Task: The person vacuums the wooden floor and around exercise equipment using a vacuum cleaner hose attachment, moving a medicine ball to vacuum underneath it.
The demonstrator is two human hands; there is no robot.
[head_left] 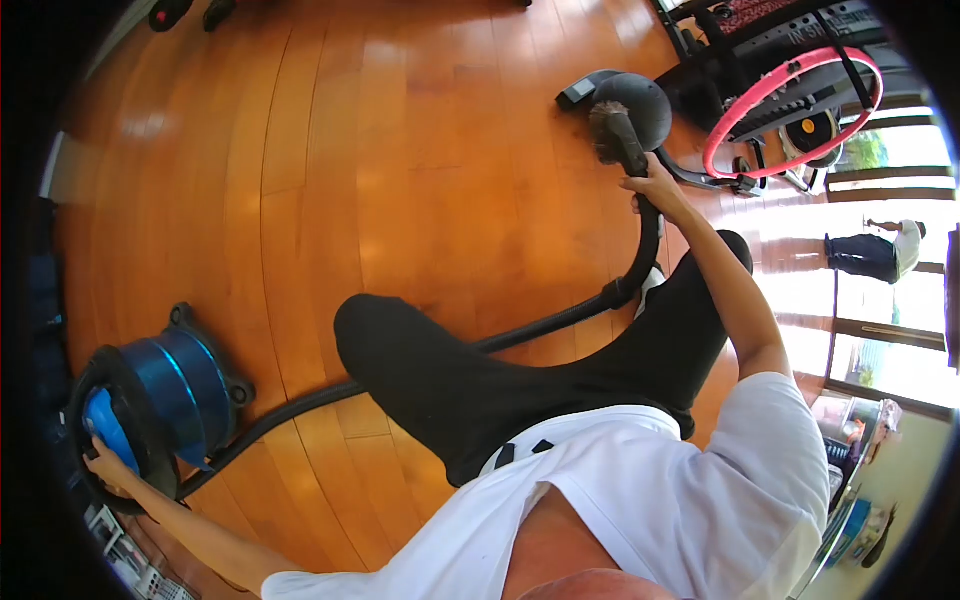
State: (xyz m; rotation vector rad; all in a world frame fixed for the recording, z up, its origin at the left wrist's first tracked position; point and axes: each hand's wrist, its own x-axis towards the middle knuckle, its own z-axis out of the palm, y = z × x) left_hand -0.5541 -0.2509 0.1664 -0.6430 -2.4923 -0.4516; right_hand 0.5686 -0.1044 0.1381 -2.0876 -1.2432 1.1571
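My right hand [655, 188] is wrapped around the black curved tube of a vacuum hose [560, 320]. At the tube's far end a dusty brush nozzle [612, 122] sits in front of a dark round ball [643, 105]; contact between them is hard to tell. To the left stands a vacuum cleaner [175, 385] with a shiny blue drum and black base. My left hand [108, 465] is at its blue and black top, fingers bent, partly at the dim image edge. The hose runs from the vacuum, behind my legs in the view, to my right hand.
Black exercise equipment with a pink hoop [720, 130] stands at upper right. Another person [880, 252] is by the bright windows. A shelf with small items [850, 530] is at lower right. Wooden floor [400, 180] lies before me.
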